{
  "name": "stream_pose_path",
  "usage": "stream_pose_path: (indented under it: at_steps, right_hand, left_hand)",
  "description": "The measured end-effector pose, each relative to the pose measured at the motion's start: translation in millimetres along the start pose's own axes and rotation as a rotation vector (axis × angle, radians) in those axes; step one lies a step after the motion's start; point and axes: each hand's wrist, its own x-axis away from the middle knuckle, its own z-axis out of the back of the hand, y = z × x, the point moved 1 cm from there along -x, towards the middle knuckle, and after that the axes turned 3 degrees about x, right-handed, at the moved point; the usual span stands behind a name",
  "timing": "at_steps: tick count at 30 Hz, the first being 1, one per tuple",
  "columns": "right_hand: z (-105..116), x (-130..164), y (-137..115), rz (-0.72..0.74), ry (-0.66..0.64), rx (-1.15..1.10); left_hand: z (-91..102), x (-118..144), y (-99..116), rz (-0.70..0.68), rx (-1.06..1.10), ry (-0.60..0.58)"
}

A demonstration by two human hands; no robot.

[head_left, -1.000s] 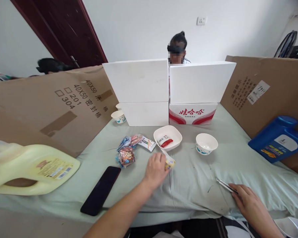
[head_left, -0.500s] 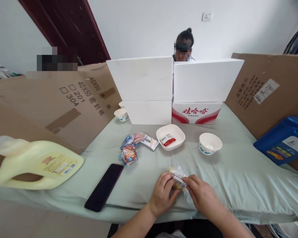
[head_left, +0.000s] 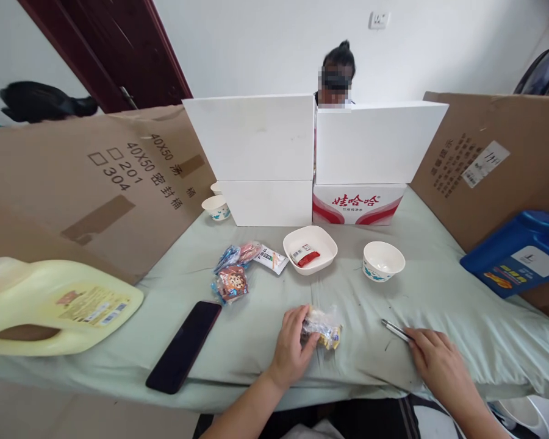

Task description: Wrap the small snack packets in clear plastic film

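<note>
The small crinkly clear-plastic snack packet with yellow contents [head_left: 322,326] lies on the pale green cloth-covered surface [head_left: 439,292], near its front edge and roughly midway between the two hands. The left hand [head_left: 291,347] has its fingers curled over the packet's left end, a narrow grip pinching the wrapper against the cloth. The packet looks light and soft, and its film probably slips and crackles under pressure. Whatever is inside may crush, so the sealed ends of the wrapper seem the safest places to take hold, rather than the bulging middle.

The right hand [head_left: 439,366] rests flat on the cloth well to the right, its fingertips touching the near end of a thin metal tool [head_left: 396,330], perhaps tweezers or small scissors. I cannot tell whether the fingers grip it or merely lie on it.

Beyond the packet stands a white rounded-square bowl [head_left: 310,249] holding a red sachet, and to its right a white round paper bowl [head_left: 383,261]. To the left lies a cluster of colourful wrapped snacks [head_left: 238,271], and nearer the front edge a black smartphone [head_left: 184,346]. A pale yellow plastic jug [head_left: 50,308] lies on its side at far left, a blue plastic jug [head_left: 515,253] at far right. White foam boxes [head_left: 311,158] and brown cardboard sheets [head_left: 96,183] wall in the surface, with another person seated behind them.
</note>
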Motion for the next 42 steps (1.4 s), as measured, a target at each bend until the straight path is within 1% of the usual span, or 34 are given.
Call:
stream_pose_path:
  at_steps: [2,4,6,9,11,13,14,16,18,21,23,26,28,30,32,33,35,36,37,38,39,40,42]
  right_hand:
    - [-3,-2,-11,0.022,0.1,-0.036]
    - [-6,-7,-38,0.079,0.113,-0.168]
    - [-7,-15,-71,0.159,0.061,-0.316]
    - [-10,-28,-118,0.257,-0.026,-0.459]
    - [-12,-36,-139,0.275,-0.063,-0.511]
    - [-15,-41,-150,0.264,-0.077,-0.538]
    - [-17,-43,-150,0.259,-0.074,-0.545]
    - [-18,-44,-144,0.239,-0.051,-0.559]
    - [-18,-43,-130,0.199,-0.005,-0.569]
    - [-18,-34,-101,0.109,0.065,-0.559]
    - [-17,-26,-83,0.059,0.076,-0.538]
    - [-17,-13,-66,0.004,0.094,-0.503]
    - [-15,-6,-60,-0.012,0.119,-0.479]
    - [-12,-1,-57,-0.02,0.143,-0.459]
    - [-9,2,-57,-0.021,0.168,-0.45]
    - [-6,3,-58,-0.017,0.178,-0.447]
    - [-1,2,-62,0.0,0.2,-0.436]
    - [3,2,-64,0.006,0.22,-0.424]
    - [6,0,-68,0.012,0.247,-0.411]
    - [10,-1,-72,0.023,0.278,-0.399]
    - [14,-3,-76,0.038,0.306,-0.392]
    - [18,-4,-82,0.064,0.32,-0.393]
    - [24,-8,-94,0.15,0.295,-0.406]
  left_hand:
    - [0.1,-1,-1,0.037,0.04,-0.029]
    - [1.0,-2,-1,0.047,0.066,-0.035]
    - [2.0,-2,0,0.047,0.079,-0.035]
    - [1.7,-1,2,0.078,0.081,-0.037]
    - [0.7,0,2,0.108,0.082,-0.027]
    - [0.2,0,2,0.129,0.09,-0.014]
    - [0.3,0,2,0.13,0.098,-0.017]
    - [1.1,-1,2,0.111,0.119,-0.044]
    - [2.2,-2,2,0.085,0.145,-0.071]
    - [2.8,-2,0,0.105,0.2,-0.041]
    - [1.9,-1,-4,0.185,0.253,0.014]
    - [1.2,3,-10,0.363,0.373,0.134]
    - [3.0,5,-13,0.469,0.479,0.219]
    - [7.2,9,-17,0.541,0.554,0.275]
    - [13.9,12,-22,0.573,0.546,0.306]
    - [18.0,13,-24,0.572,0.507,0.322]
    - [27.4,15,-25,0.533,0.356,0.37]
    - [32.3,16,-24,0.487,0.255,0.401]
    - [37.0,16,-21,0.417,0.154,0.422]
    - [41.0,15,-16,0.322,0.072,0.415]
    - [43.9,13,-10,0.21,0.022,0.373]
    - [45.5,11,-2,0.091,0.007,0.293]
    - [45.1,5,14,-0.122,0.042,0.074]
